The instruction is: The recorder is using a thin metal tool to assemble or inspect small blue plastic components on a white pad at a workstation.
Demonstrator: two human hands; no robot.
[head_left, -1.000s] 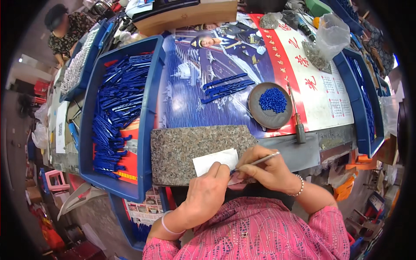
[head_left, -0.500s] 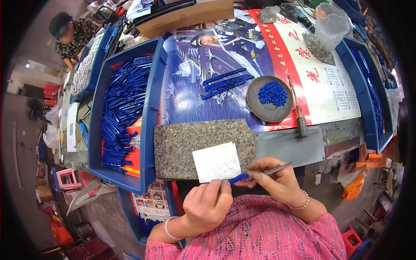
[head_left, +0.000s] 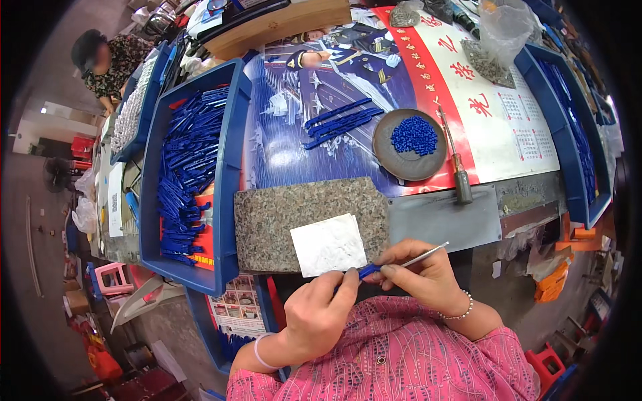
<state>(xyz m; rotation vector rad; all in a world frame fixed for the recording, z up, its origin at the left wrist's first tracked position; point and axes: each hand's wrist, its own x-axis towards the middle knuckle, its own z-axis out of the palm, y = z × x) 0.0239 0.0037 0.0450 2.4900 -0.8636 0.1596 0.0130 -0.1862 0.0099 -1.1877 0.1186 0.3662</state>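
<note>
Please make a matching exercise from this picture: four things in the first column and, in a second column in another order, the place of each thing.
Things:
1. small blue caps
2. white square sheet
3. loose blue pen barrels
4. thin metal rod

Places:
A. in the big blue tray on the left
B. in the right hand
C. on the grey stone slab
D. in the round dark dish

Pairs: 1-D, 2-C, 3-A, 4-B
</note>
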